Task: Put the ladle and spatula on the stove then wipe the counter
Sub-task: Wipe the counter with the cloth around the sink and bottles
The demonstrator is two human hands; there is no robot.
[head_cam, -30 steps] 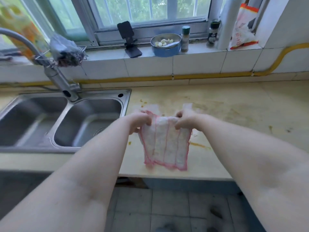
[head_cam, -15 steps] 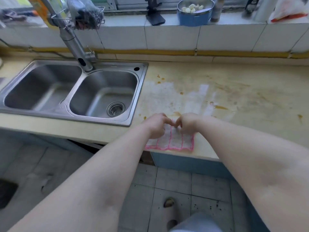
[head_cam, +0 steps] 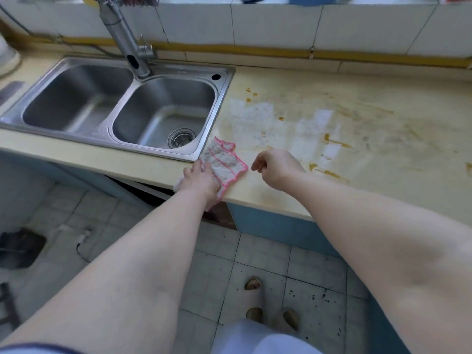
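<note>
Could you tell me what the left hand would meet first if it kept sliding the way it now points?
Probably the near right corner of the sink: the left hand presses the cloth on the counter just short of that rim.

cloths: 1 [head_cam: 224,162] | hands: 2 [head_cam: 200,181] [head_cam: 277,167] | sink basins: 2 [head_cam: 76,98] [head_cam: 163,108]

The sink [head_cam: 122,106] was set into the counter [head_cam: 357,139] at its left part, with the tap [head_cam: 125,39] standing behind the divide between its two basins and the drain [head_cam: 181,137] in the right basin. Just right of the sink's front corner, the cloth [head_cam: 224,162] lay on the counter's front edge under the left hand [head_cam: 200,181]. The right hand [head_cam: 277,167] was further right of the sink, beside the cloth and apart from it.
</note>
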